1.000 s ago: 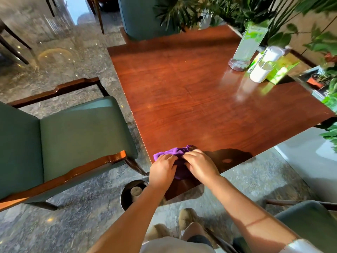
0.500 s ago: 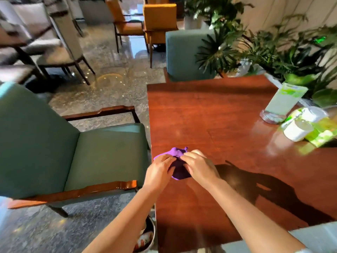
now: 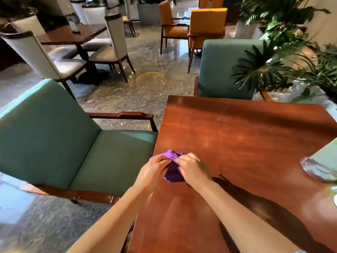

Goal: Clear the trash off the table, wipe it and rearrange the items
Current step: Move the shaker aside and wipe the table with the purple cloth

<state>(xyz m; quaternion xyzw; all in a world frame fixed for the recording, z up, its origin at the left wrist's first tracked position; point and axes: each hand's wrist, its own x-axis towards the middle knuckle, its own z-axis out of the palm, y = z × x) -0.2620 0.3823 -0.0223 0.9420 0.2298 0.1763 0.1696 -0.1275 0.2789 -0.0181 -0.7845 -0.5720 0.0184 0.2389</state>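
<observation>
My table (image 3: 246, 136) is a glossy reddish-brown wooden top with visible grain, catching soft highlights and the dark shadow of my arms across its near right part. A bunched purple cloth (image 3: 172, 166) lies on it near the left edge, partly crumpled upward where my left hand (image 3: 152, 173) and right hand (image 3: 193, 168) pinch it from either side. At the far right edge sits the clear round base of a sign stand (image 3: 318, 169), holding a pale green card, cut off by the frame. The rest of the wood shows bare.
</observation>
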